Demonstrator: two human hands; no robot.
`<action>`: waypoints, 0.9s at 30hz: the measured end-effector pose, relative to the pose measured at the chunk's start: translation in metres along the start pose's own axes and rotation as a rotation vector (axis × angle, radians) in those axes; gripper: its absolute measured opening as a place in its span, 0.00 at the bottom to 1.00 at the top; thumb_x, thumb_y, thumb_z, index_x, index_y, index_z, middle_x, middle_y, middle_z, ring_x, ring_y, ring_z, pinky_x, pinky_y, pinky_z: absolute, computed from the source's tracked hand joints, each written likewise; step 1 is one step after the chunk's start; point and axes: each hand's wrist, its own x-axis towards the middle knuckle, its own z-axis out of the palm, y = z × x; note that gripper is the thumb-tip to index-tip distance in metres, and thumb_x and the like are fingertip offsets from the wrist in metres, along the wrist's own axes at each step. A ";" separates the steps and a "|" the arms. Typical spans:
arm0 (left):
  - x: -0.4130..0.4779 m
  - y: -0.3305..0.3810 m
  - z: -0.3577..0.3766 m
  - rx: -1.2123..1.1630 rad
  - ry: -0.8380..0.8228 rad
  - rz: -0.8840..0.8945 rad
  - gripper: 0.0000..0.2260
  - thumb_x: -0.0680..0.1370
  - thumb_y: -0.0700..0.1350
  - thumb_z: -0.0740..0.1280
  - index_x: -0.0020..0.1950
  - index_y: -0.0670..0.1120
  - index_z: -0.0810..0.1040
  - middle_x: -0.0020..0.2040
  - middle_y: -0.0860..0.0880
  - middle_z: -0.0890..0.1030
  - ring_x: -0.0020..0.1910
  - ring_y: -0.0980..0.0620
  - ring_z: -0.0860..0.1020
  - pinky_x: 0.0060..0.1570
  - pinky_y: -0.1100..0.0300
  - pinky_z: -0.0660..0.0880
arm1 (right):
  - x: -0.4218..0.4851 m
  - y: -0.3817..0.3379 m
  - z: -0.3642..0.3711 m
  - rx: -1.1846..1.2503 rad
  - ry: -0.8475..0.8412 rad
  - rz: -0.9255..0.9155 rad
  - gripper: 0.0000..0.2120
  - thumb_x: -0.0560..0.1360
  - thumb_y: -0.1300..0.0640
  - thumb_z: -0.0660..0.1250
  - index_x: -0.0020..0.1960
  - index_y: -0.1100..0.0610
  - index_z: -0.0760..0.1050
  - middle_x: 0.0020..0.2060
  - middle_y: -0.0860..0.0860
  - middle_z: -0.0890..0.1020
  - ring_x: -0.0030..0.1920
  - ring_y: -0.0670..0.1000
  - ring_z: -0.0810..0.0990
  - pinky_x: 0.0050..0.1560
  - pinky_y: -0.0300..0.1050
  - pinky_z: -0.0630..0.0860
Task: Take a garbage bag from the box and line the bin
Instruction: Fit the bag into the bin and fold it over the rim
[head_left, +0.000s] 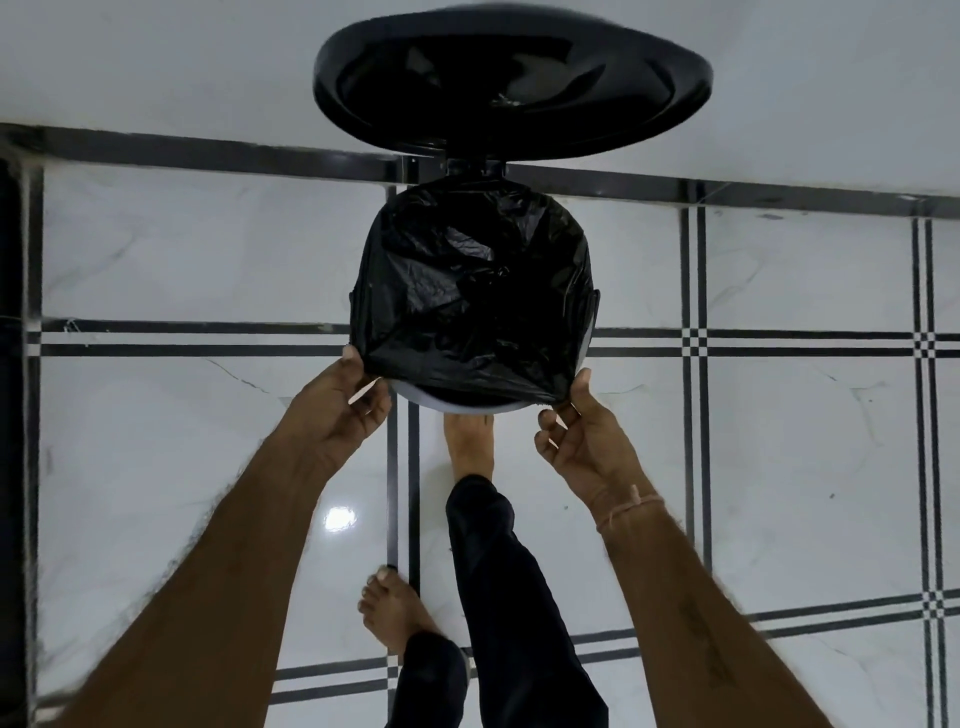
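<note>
A black garbage bag (472, 291) is spread over the mouth of a round pedal bin, whose grey rim (457, 406) shows at the near edge. The bin's black lid (511, 83) stands open against the white wall behind. My left hand (345, 410) pinches the bag's near left corner at the rim. My right hand (582, 431) pinches the near right corner. The bag is stretched between both hands across the near rim. The box of bags is not in view.
My right foot (470, 441) rests under the bin's front, apparently on the pedal. My left foot (387, 608) stands on the glossy white floor tiles (182, 441) with black lines. A dark vertical edge (10, 364) runs down the far left.
</note>
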 end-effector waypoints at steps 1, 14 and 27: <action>0.000 -0.002 0.001 -0.009 -0.006 -0.007 0.11 0.81 0.51 0.67 0.54 0.44 0.81 0.51 0.47 0.83 0.48 0.51 0.79 0.37 0.61 0.81 | 0.000 0.002 0.001 -0.001 -0.007 -0.006 0.16 0.78 0.42 0.67 0.54 0.53 0.82 0.43 0.47 0.84 0.36 0.47 0.79 0.37 0.41 0.76; 0.006 -0.022 -0.005 -0.115 -0.121 0.037 0.09 0.83 0.44 0.62 0.56 0.40 0.80 0.46 0.48 0.87 0.45 0.55 0.85 0.47 0.60 0.83 | 0.007 0.028 0.003 0.273 -0.037 -0.085 0.19 0.80 0.39 0.64 0.47 0.52 0.85 0.49 0.52 0.84 0.51 0.55 0.80 0.68 0.61 0.75; 0.019 -0.028 -0.002 -0.060 -0.004 0.006 0.07 0.83 0.46 0.65 0.57 0.46 0.79 0.50 0.48 0.83 0.41 0.52 0.76 0.38 0.60 0.81 | 0.014 0.084 0.035 0.178 0.013 0.044 0.32 0.77 0.31 0.62 0.64 0.58 0.72 0.47 0.55 0.79 0.37 0.51 0.78 0.32 0.42 0.70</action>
